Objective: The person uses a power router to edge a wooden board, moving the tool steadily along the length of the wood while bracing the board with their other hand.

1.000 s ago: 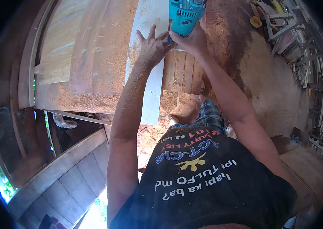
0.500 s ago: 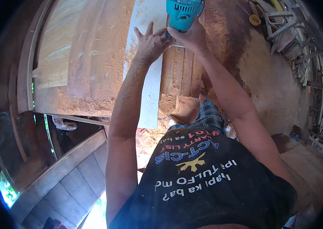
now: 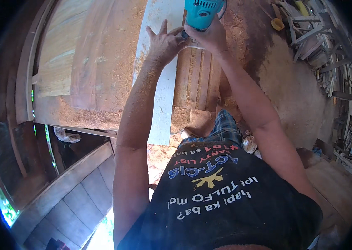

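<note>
A teal power router (image 3: 201, 16) stands near the top edge of the view, its upper part cut off by the frame. My right hand (image 3: 211, 36) is wrapped round its near right side. With thumb and forefinger, my left hand (image 3: 165, 43) grips a small dark knob (image 3: 184, 34) at the router's left; its other fingers are spread over the long white board (image 3: 163, 96). Under and in front of the router lie narrow brown wooden strips (image 3: 197, 79), side by side. Sawdust coats my left hand and forearm. The router's bit is hidden.
A wide wooden work surface (image 3: 97, 75), dusted with sawdust, spreads to the left. Scrap wood (image 3: 309, 37) is piled at the far right, near a small yellow container (image 3: 277, 24). A panelled board (image 3: 74, 208) leans at the lower left. Sawdust covers the floor.
The router and both hands have shifted slightly right and away, still together. My grip looks the same. The whole view has also moved a little.
</note>
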{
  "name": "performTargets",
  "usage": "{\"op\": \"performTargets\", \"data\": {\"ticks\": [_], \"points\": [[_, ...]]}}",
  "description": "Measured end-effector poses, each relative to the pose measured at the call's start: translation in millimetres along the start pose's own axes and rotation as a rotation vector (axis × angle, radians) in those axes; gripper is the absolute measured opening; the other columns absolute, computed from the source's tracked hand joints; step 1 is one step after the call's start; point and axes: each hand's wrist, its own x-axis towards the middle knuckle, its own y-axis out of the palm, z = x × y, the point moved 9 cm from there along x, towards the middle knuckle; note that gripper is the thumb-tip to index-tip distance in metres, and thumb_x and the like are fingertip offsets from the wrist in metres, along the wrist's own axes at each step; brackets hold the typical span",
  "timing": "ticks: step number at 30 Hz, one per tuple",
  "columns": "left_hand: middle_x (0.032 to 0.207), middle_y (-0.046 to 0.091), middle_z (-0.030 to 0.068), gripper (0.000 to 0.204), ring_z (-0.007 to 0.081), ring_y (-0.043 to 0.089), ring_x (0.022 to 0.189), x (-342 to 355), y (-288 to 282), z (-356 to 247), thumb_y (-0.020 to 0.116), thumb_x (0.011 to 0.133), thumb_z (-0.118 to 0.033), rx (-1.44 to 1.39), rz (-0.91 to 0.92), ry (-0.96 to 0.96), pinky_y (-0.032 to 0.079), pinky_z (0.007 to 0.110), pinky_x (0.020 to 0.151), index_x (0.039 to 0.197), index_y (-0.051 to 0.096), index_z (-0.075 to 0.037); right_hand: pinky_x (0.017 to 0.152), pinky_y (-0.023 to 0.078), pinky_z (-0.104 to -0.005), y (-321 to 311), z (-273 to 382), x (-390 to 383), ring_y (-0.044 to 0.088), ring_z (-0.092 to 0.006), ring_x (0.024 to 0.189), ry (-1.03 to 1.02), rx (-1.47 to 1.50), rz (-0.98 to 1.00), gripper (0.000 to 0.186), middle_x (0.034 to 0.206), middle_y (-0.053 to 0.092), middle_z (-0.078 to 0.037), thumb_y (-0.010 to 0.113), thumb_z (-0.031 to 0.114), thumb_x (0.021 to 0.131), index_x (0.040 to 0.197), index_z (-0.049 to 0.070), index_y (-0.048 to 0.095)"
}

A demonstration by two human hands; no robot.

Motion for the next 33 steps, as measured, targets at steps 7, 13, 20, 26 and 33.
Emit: {"op": "performTargets", "data": {"ticks": [7,13,20,26,33], "points": [[0.139,0.051,-0.0122,0.030,0.0348,0.032,0.140,10.2,1.6,2.6,0.053,0.091,-0.053,-0.021,0.013,-0.011,0.011,0.080,0.102,0.110,0.071,-0.039,0.079,0.055,-0.0377,-1.7,0.2,7.1,0.069,-0.0254,0.091,0.008,0.081,-0.043,0.062,0.099,0.070,-0.010,0.080,0.039,0.072,0.118,0.007,0.053],[0.137,0.053,-0.0130,0.034,0.0324,0.034,0.138,16.6,4.2,7.2,0.050,0.091,-0.056,0.013,-0.021,0.009,0.013,0.082,0.098,0.110,0.071,-0.038,0.077,0.055,-0.0368,-2.1,-3.5,13.4,0.069,-0.0235,0.088,0.123,0.077,-0.036,0.060,0.098,0.069,-0.010,0.081,0.029,0.071,0.120,0.008,0.053],[0.137,0.052,-0.0126,0.030,0.0326,0.033,0.139,27.9,5.3,9.0,0.052,0.092,-0.054,0.016,0.023,-0.009,0.013,0.082,0.099,0.108,0.072,-0.038,0.075,0.055,-0.0376,-1.2,-13.8,22.8,0.069,-0.0259,0.086,0.150,0.042,-0.060,0.062,0.095,0.070,-0.012,0.082,0.029,0.070,0.119,0.006,0.052],[0.138,0.052,-0.0127,0.028,0.0330,0.032,0.140,36.0,6.0,13.0,0.054,0.091,-0.052,0.038,0.026,-0.012,0.013,0.081,0.100,0.108,0.072,-0.038,0.074,0.056,-0.0381,-0.1,-16.1,31.4,0.069,-0.0273,0.085,0.117,0.046,-0.076,0.064,0.094,0.069,-0.014,0.083,0.031,0.068,0.117,0.003,0.053],[0.140,0.051,-0.0124,0.027,0.0334,0.032,0.140,48.3,8.4,14.5,0.055,0.091,-0.051,0.055,0.053,-0.003,0.014,0.081,0.099,0.109,0.072,-0.039,0.073,0.055,-0.0404,-5.3,-24.8,41.7,0.069,-0.0308,0.084,0.130,-0.051,-0.119,0.067,0.094,0.068,-0.018,0.083,0.035,0.066,0.115,0.000,0.053]]}}
